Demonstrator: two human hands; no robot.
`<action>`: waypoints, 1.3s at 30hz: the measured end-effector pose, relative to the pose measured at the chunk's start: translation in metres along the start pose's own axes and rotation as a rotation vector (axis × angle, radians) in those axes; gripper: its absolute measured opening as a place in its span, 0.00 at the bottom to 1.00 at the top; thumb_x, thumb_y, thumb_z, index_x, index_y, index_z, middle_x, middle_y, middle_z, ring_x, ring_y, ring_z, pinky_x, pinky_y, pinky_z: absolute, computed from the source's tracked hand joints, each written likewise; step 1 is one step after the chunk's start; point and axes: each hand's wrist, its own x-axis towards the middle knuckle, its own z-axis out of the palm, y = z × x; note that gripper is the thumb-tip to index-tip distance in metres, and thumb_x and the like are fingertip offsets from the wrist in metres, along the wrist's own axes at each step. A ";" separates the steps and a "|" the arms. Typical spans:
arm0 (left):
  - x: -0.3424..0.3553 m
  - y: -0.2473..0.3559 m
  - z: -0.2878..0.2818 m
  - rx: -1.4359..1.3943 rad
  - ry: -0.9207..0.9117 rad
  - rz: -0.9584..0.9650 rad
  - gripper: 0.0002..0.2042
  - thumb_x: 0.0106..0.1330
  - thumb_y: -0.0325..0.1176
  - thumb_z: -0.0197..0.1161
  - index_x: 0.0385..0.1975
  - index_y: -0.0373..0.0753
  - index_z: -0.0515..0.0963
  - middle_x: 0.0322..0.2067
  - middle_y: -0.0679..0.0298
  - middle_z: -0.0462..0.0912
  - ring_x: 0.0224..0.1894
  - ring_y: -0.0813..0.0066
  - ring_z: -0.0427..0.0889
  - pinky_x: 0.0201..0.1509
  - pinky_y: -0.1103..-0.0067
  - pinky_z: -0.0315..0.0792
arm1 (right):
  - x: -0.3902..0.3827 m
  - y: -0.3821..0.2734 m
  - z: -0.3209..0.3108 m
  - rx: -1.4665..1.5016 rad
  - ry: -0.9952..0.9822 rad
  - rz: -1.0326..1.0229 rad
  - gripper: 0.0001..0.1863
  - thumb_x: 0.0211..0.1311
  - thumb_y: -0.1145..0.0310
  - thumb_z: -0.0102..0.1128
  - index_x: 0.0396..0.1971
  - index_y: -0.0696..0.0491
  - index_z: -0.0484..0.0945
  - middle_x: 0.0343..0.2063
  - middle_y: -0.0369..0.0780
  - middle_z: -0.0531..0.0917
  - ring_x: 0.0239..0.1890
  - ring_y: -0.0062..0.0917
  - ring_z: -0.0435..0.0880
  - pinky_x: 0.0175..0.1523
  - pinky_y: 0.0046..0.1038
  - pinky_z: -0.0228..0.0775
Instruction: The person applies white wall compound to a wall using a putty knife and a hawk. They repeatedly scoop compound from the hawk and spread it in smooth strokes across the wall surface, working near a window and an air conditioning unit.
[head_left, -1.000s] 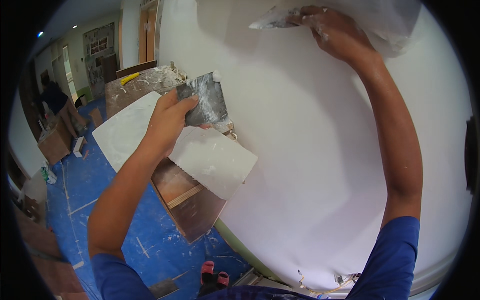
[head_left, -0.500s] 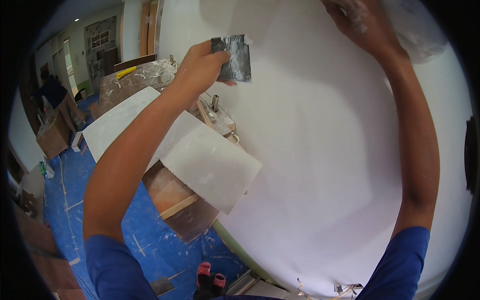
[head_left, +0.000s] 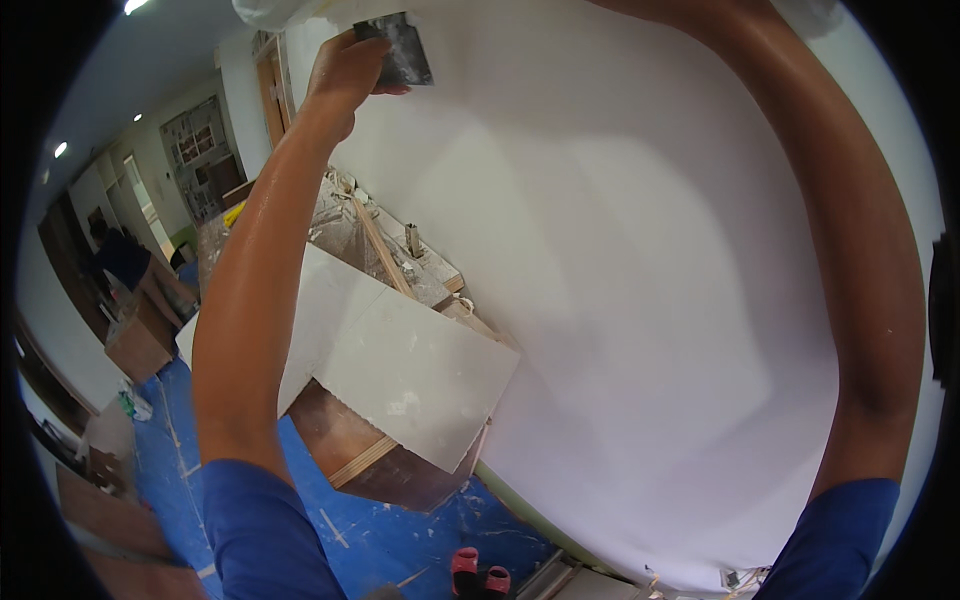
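High on the white wall [head_left: 640,300], near the top edge of the view, the left hand [head_left: 345,75] is raised with the arm stretched up. Its fingers are closed around a flat metal plate [head_left: 400,50], grey and smeared with dried plaster, which it grips by one side; the plate stands just in front of the wall, but I cannot tell if it touches the surface. The right arm [head_left: 860,290] goes up along the right side of the view and bends over the top, so the right hand is outside the picture and its state cannot be seen. Both arms come out of blue sleeves [head_left: 265,535]. Below the left arm, a wooden workbench [head_left: 375,465] stands against the wall, and white boards [head_left: 415,375] lie on it. Blue sheeting [head_left: 400,535] covers the floor. Far on the left, another person [head_left: 125,260] in dark clothes bends over a brown box [head_left: 138,345].
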 end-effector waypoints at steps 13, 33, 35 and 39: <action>0.099 -0.007 0.008 0.234 0.218 0.032 0.19 0.66 0.28 0.53 0.55 0.27 0.75 0.42 0.52 0.85 0.32 0.64 0.89 0.31 0.75 0.89 | -0.004 0.006 0.009 0.092 0.047 0.019 0.24 0.63 0.80 0.51 0.57 0.51 0.83 0.36 0.48 0.88 0.38 0.41 0.86 0.48 0.42 0.77; 0.134 -0.010 0.021 0.680 0.165 0.062 0.17 0.62 0.34 0.58 0.46 0.32 0.83 0.44 0.45 0.87 0.44 0.55 0.89 0.48 0.66 0.81 | -0.003 0.000 0.007 0.167 0.062 0.058 0.21 0.62 0.81 0.52 0.53 0.57 0.85 0.37 0.49 0.89 0.38 0.40 0.88 0.50 0.40 0.80; 0.128 -0.009 0.023 0.833 0.195 0.193 0.18 0.62 0.35 0.58 0.48 0.32 0.82 0.47 0.43 0.86 0.49 0.51 0.87 0.51 0.64 0.81 | -0.007 -0.004 0.003 0.154 0.123 -0.017 0.21 0.61 0.82 0.52 0.52 0.58 0.85 0.36 0.50 0.89 0.35 0.40 0.88 0.48 0.39 0.80; 0.105 -0.003 0.051 0.956 0.235 0.317 0.17 0.67 0.36 0.52 0.47 0.34 0.82 0.46 0.44 0.86 0.52 0.41 0.84 0.58 0.59 0.76 | 0.000 -0.001 0.002 0.190 0.032 0.050 0.21 0.59 0.83 0.53 0.52 0.58 0.85 0.36 0.51 0.89 0.33 0.40 0.88 0.45 0.39 0.81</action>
